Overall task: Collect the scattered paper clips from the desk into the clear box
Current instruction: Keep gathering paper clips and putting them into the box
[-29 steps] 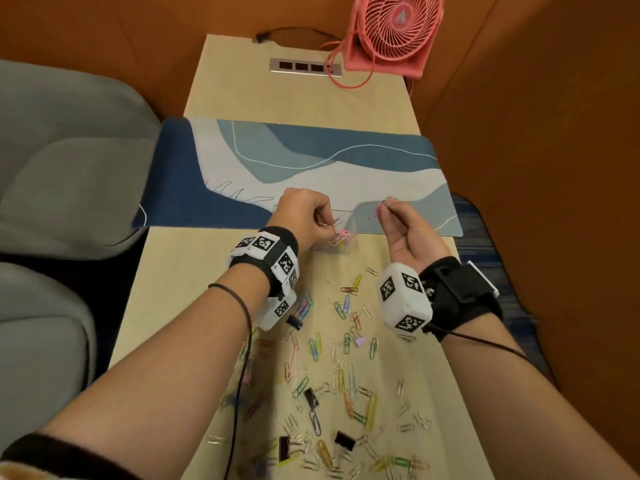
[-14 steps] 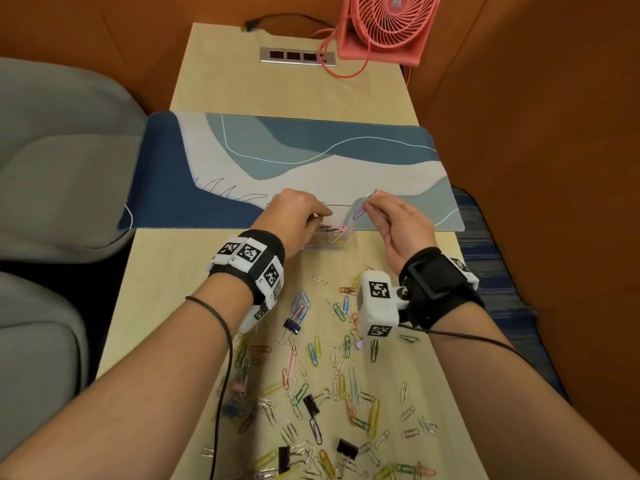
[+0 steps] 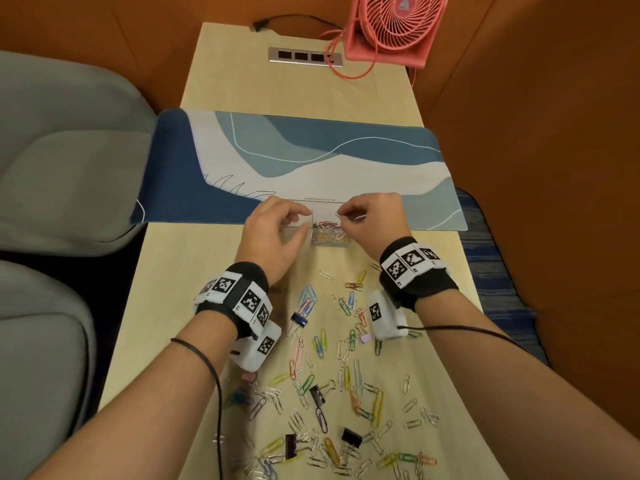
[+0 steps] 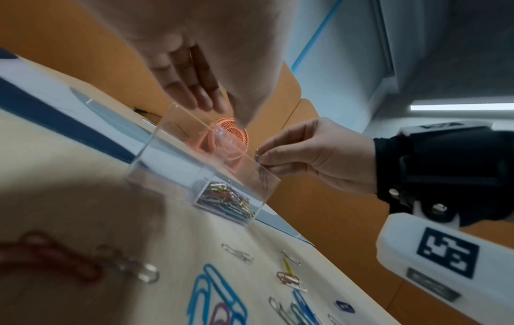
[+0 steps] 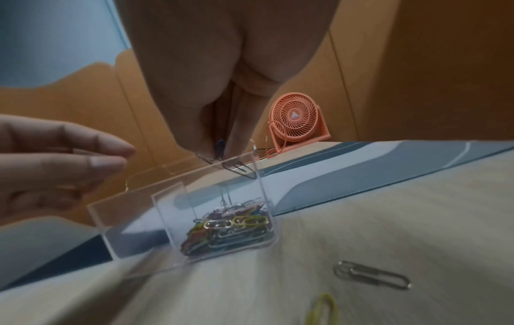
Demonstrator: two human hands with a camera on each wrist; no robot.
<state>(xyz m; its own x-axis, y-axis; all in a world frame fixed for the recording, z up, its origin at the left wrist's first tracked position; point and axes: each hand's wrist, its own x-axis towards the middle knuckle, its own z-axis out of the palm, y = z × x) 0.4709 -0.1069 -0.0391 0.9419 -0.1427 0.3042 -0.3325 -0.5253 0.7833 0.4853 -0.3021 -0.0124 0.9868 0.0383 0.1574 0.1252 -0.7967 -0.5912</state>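
The clear box (image 3: 329, 237) stands at the near edge of the desk mat, with a heap of coloured paper clips (image 5: 228, 226) in its right compartment. My right hand (image 3: 341, 216) hovers just over that compartment and pinches a few paper clips (image 5: 239, 170) that hang at the box rim. My left hand (image 3: 304, 225) is beside the box's left half, fingers relaxed and apart, holding nothing. Several loose paper clips (image 3: 346, 358) lie scattered over the wooden desk nearer to me.
Black and blue binder clips (image 3: 298, 320) lie among the loose clips. A blue-and-white desk mat (image 3: 311, 161) spans the desk behind the box. A pink fan (image 3: 394, 26) and a socket strip (image 3: 304, 57) are at the far end. Grey seats (image 3: 52, 168) stand left.
My right hand has moved left and down, bringing its clips over the box. My left hand has drawn back from above the box to its left side and now holds nothing.
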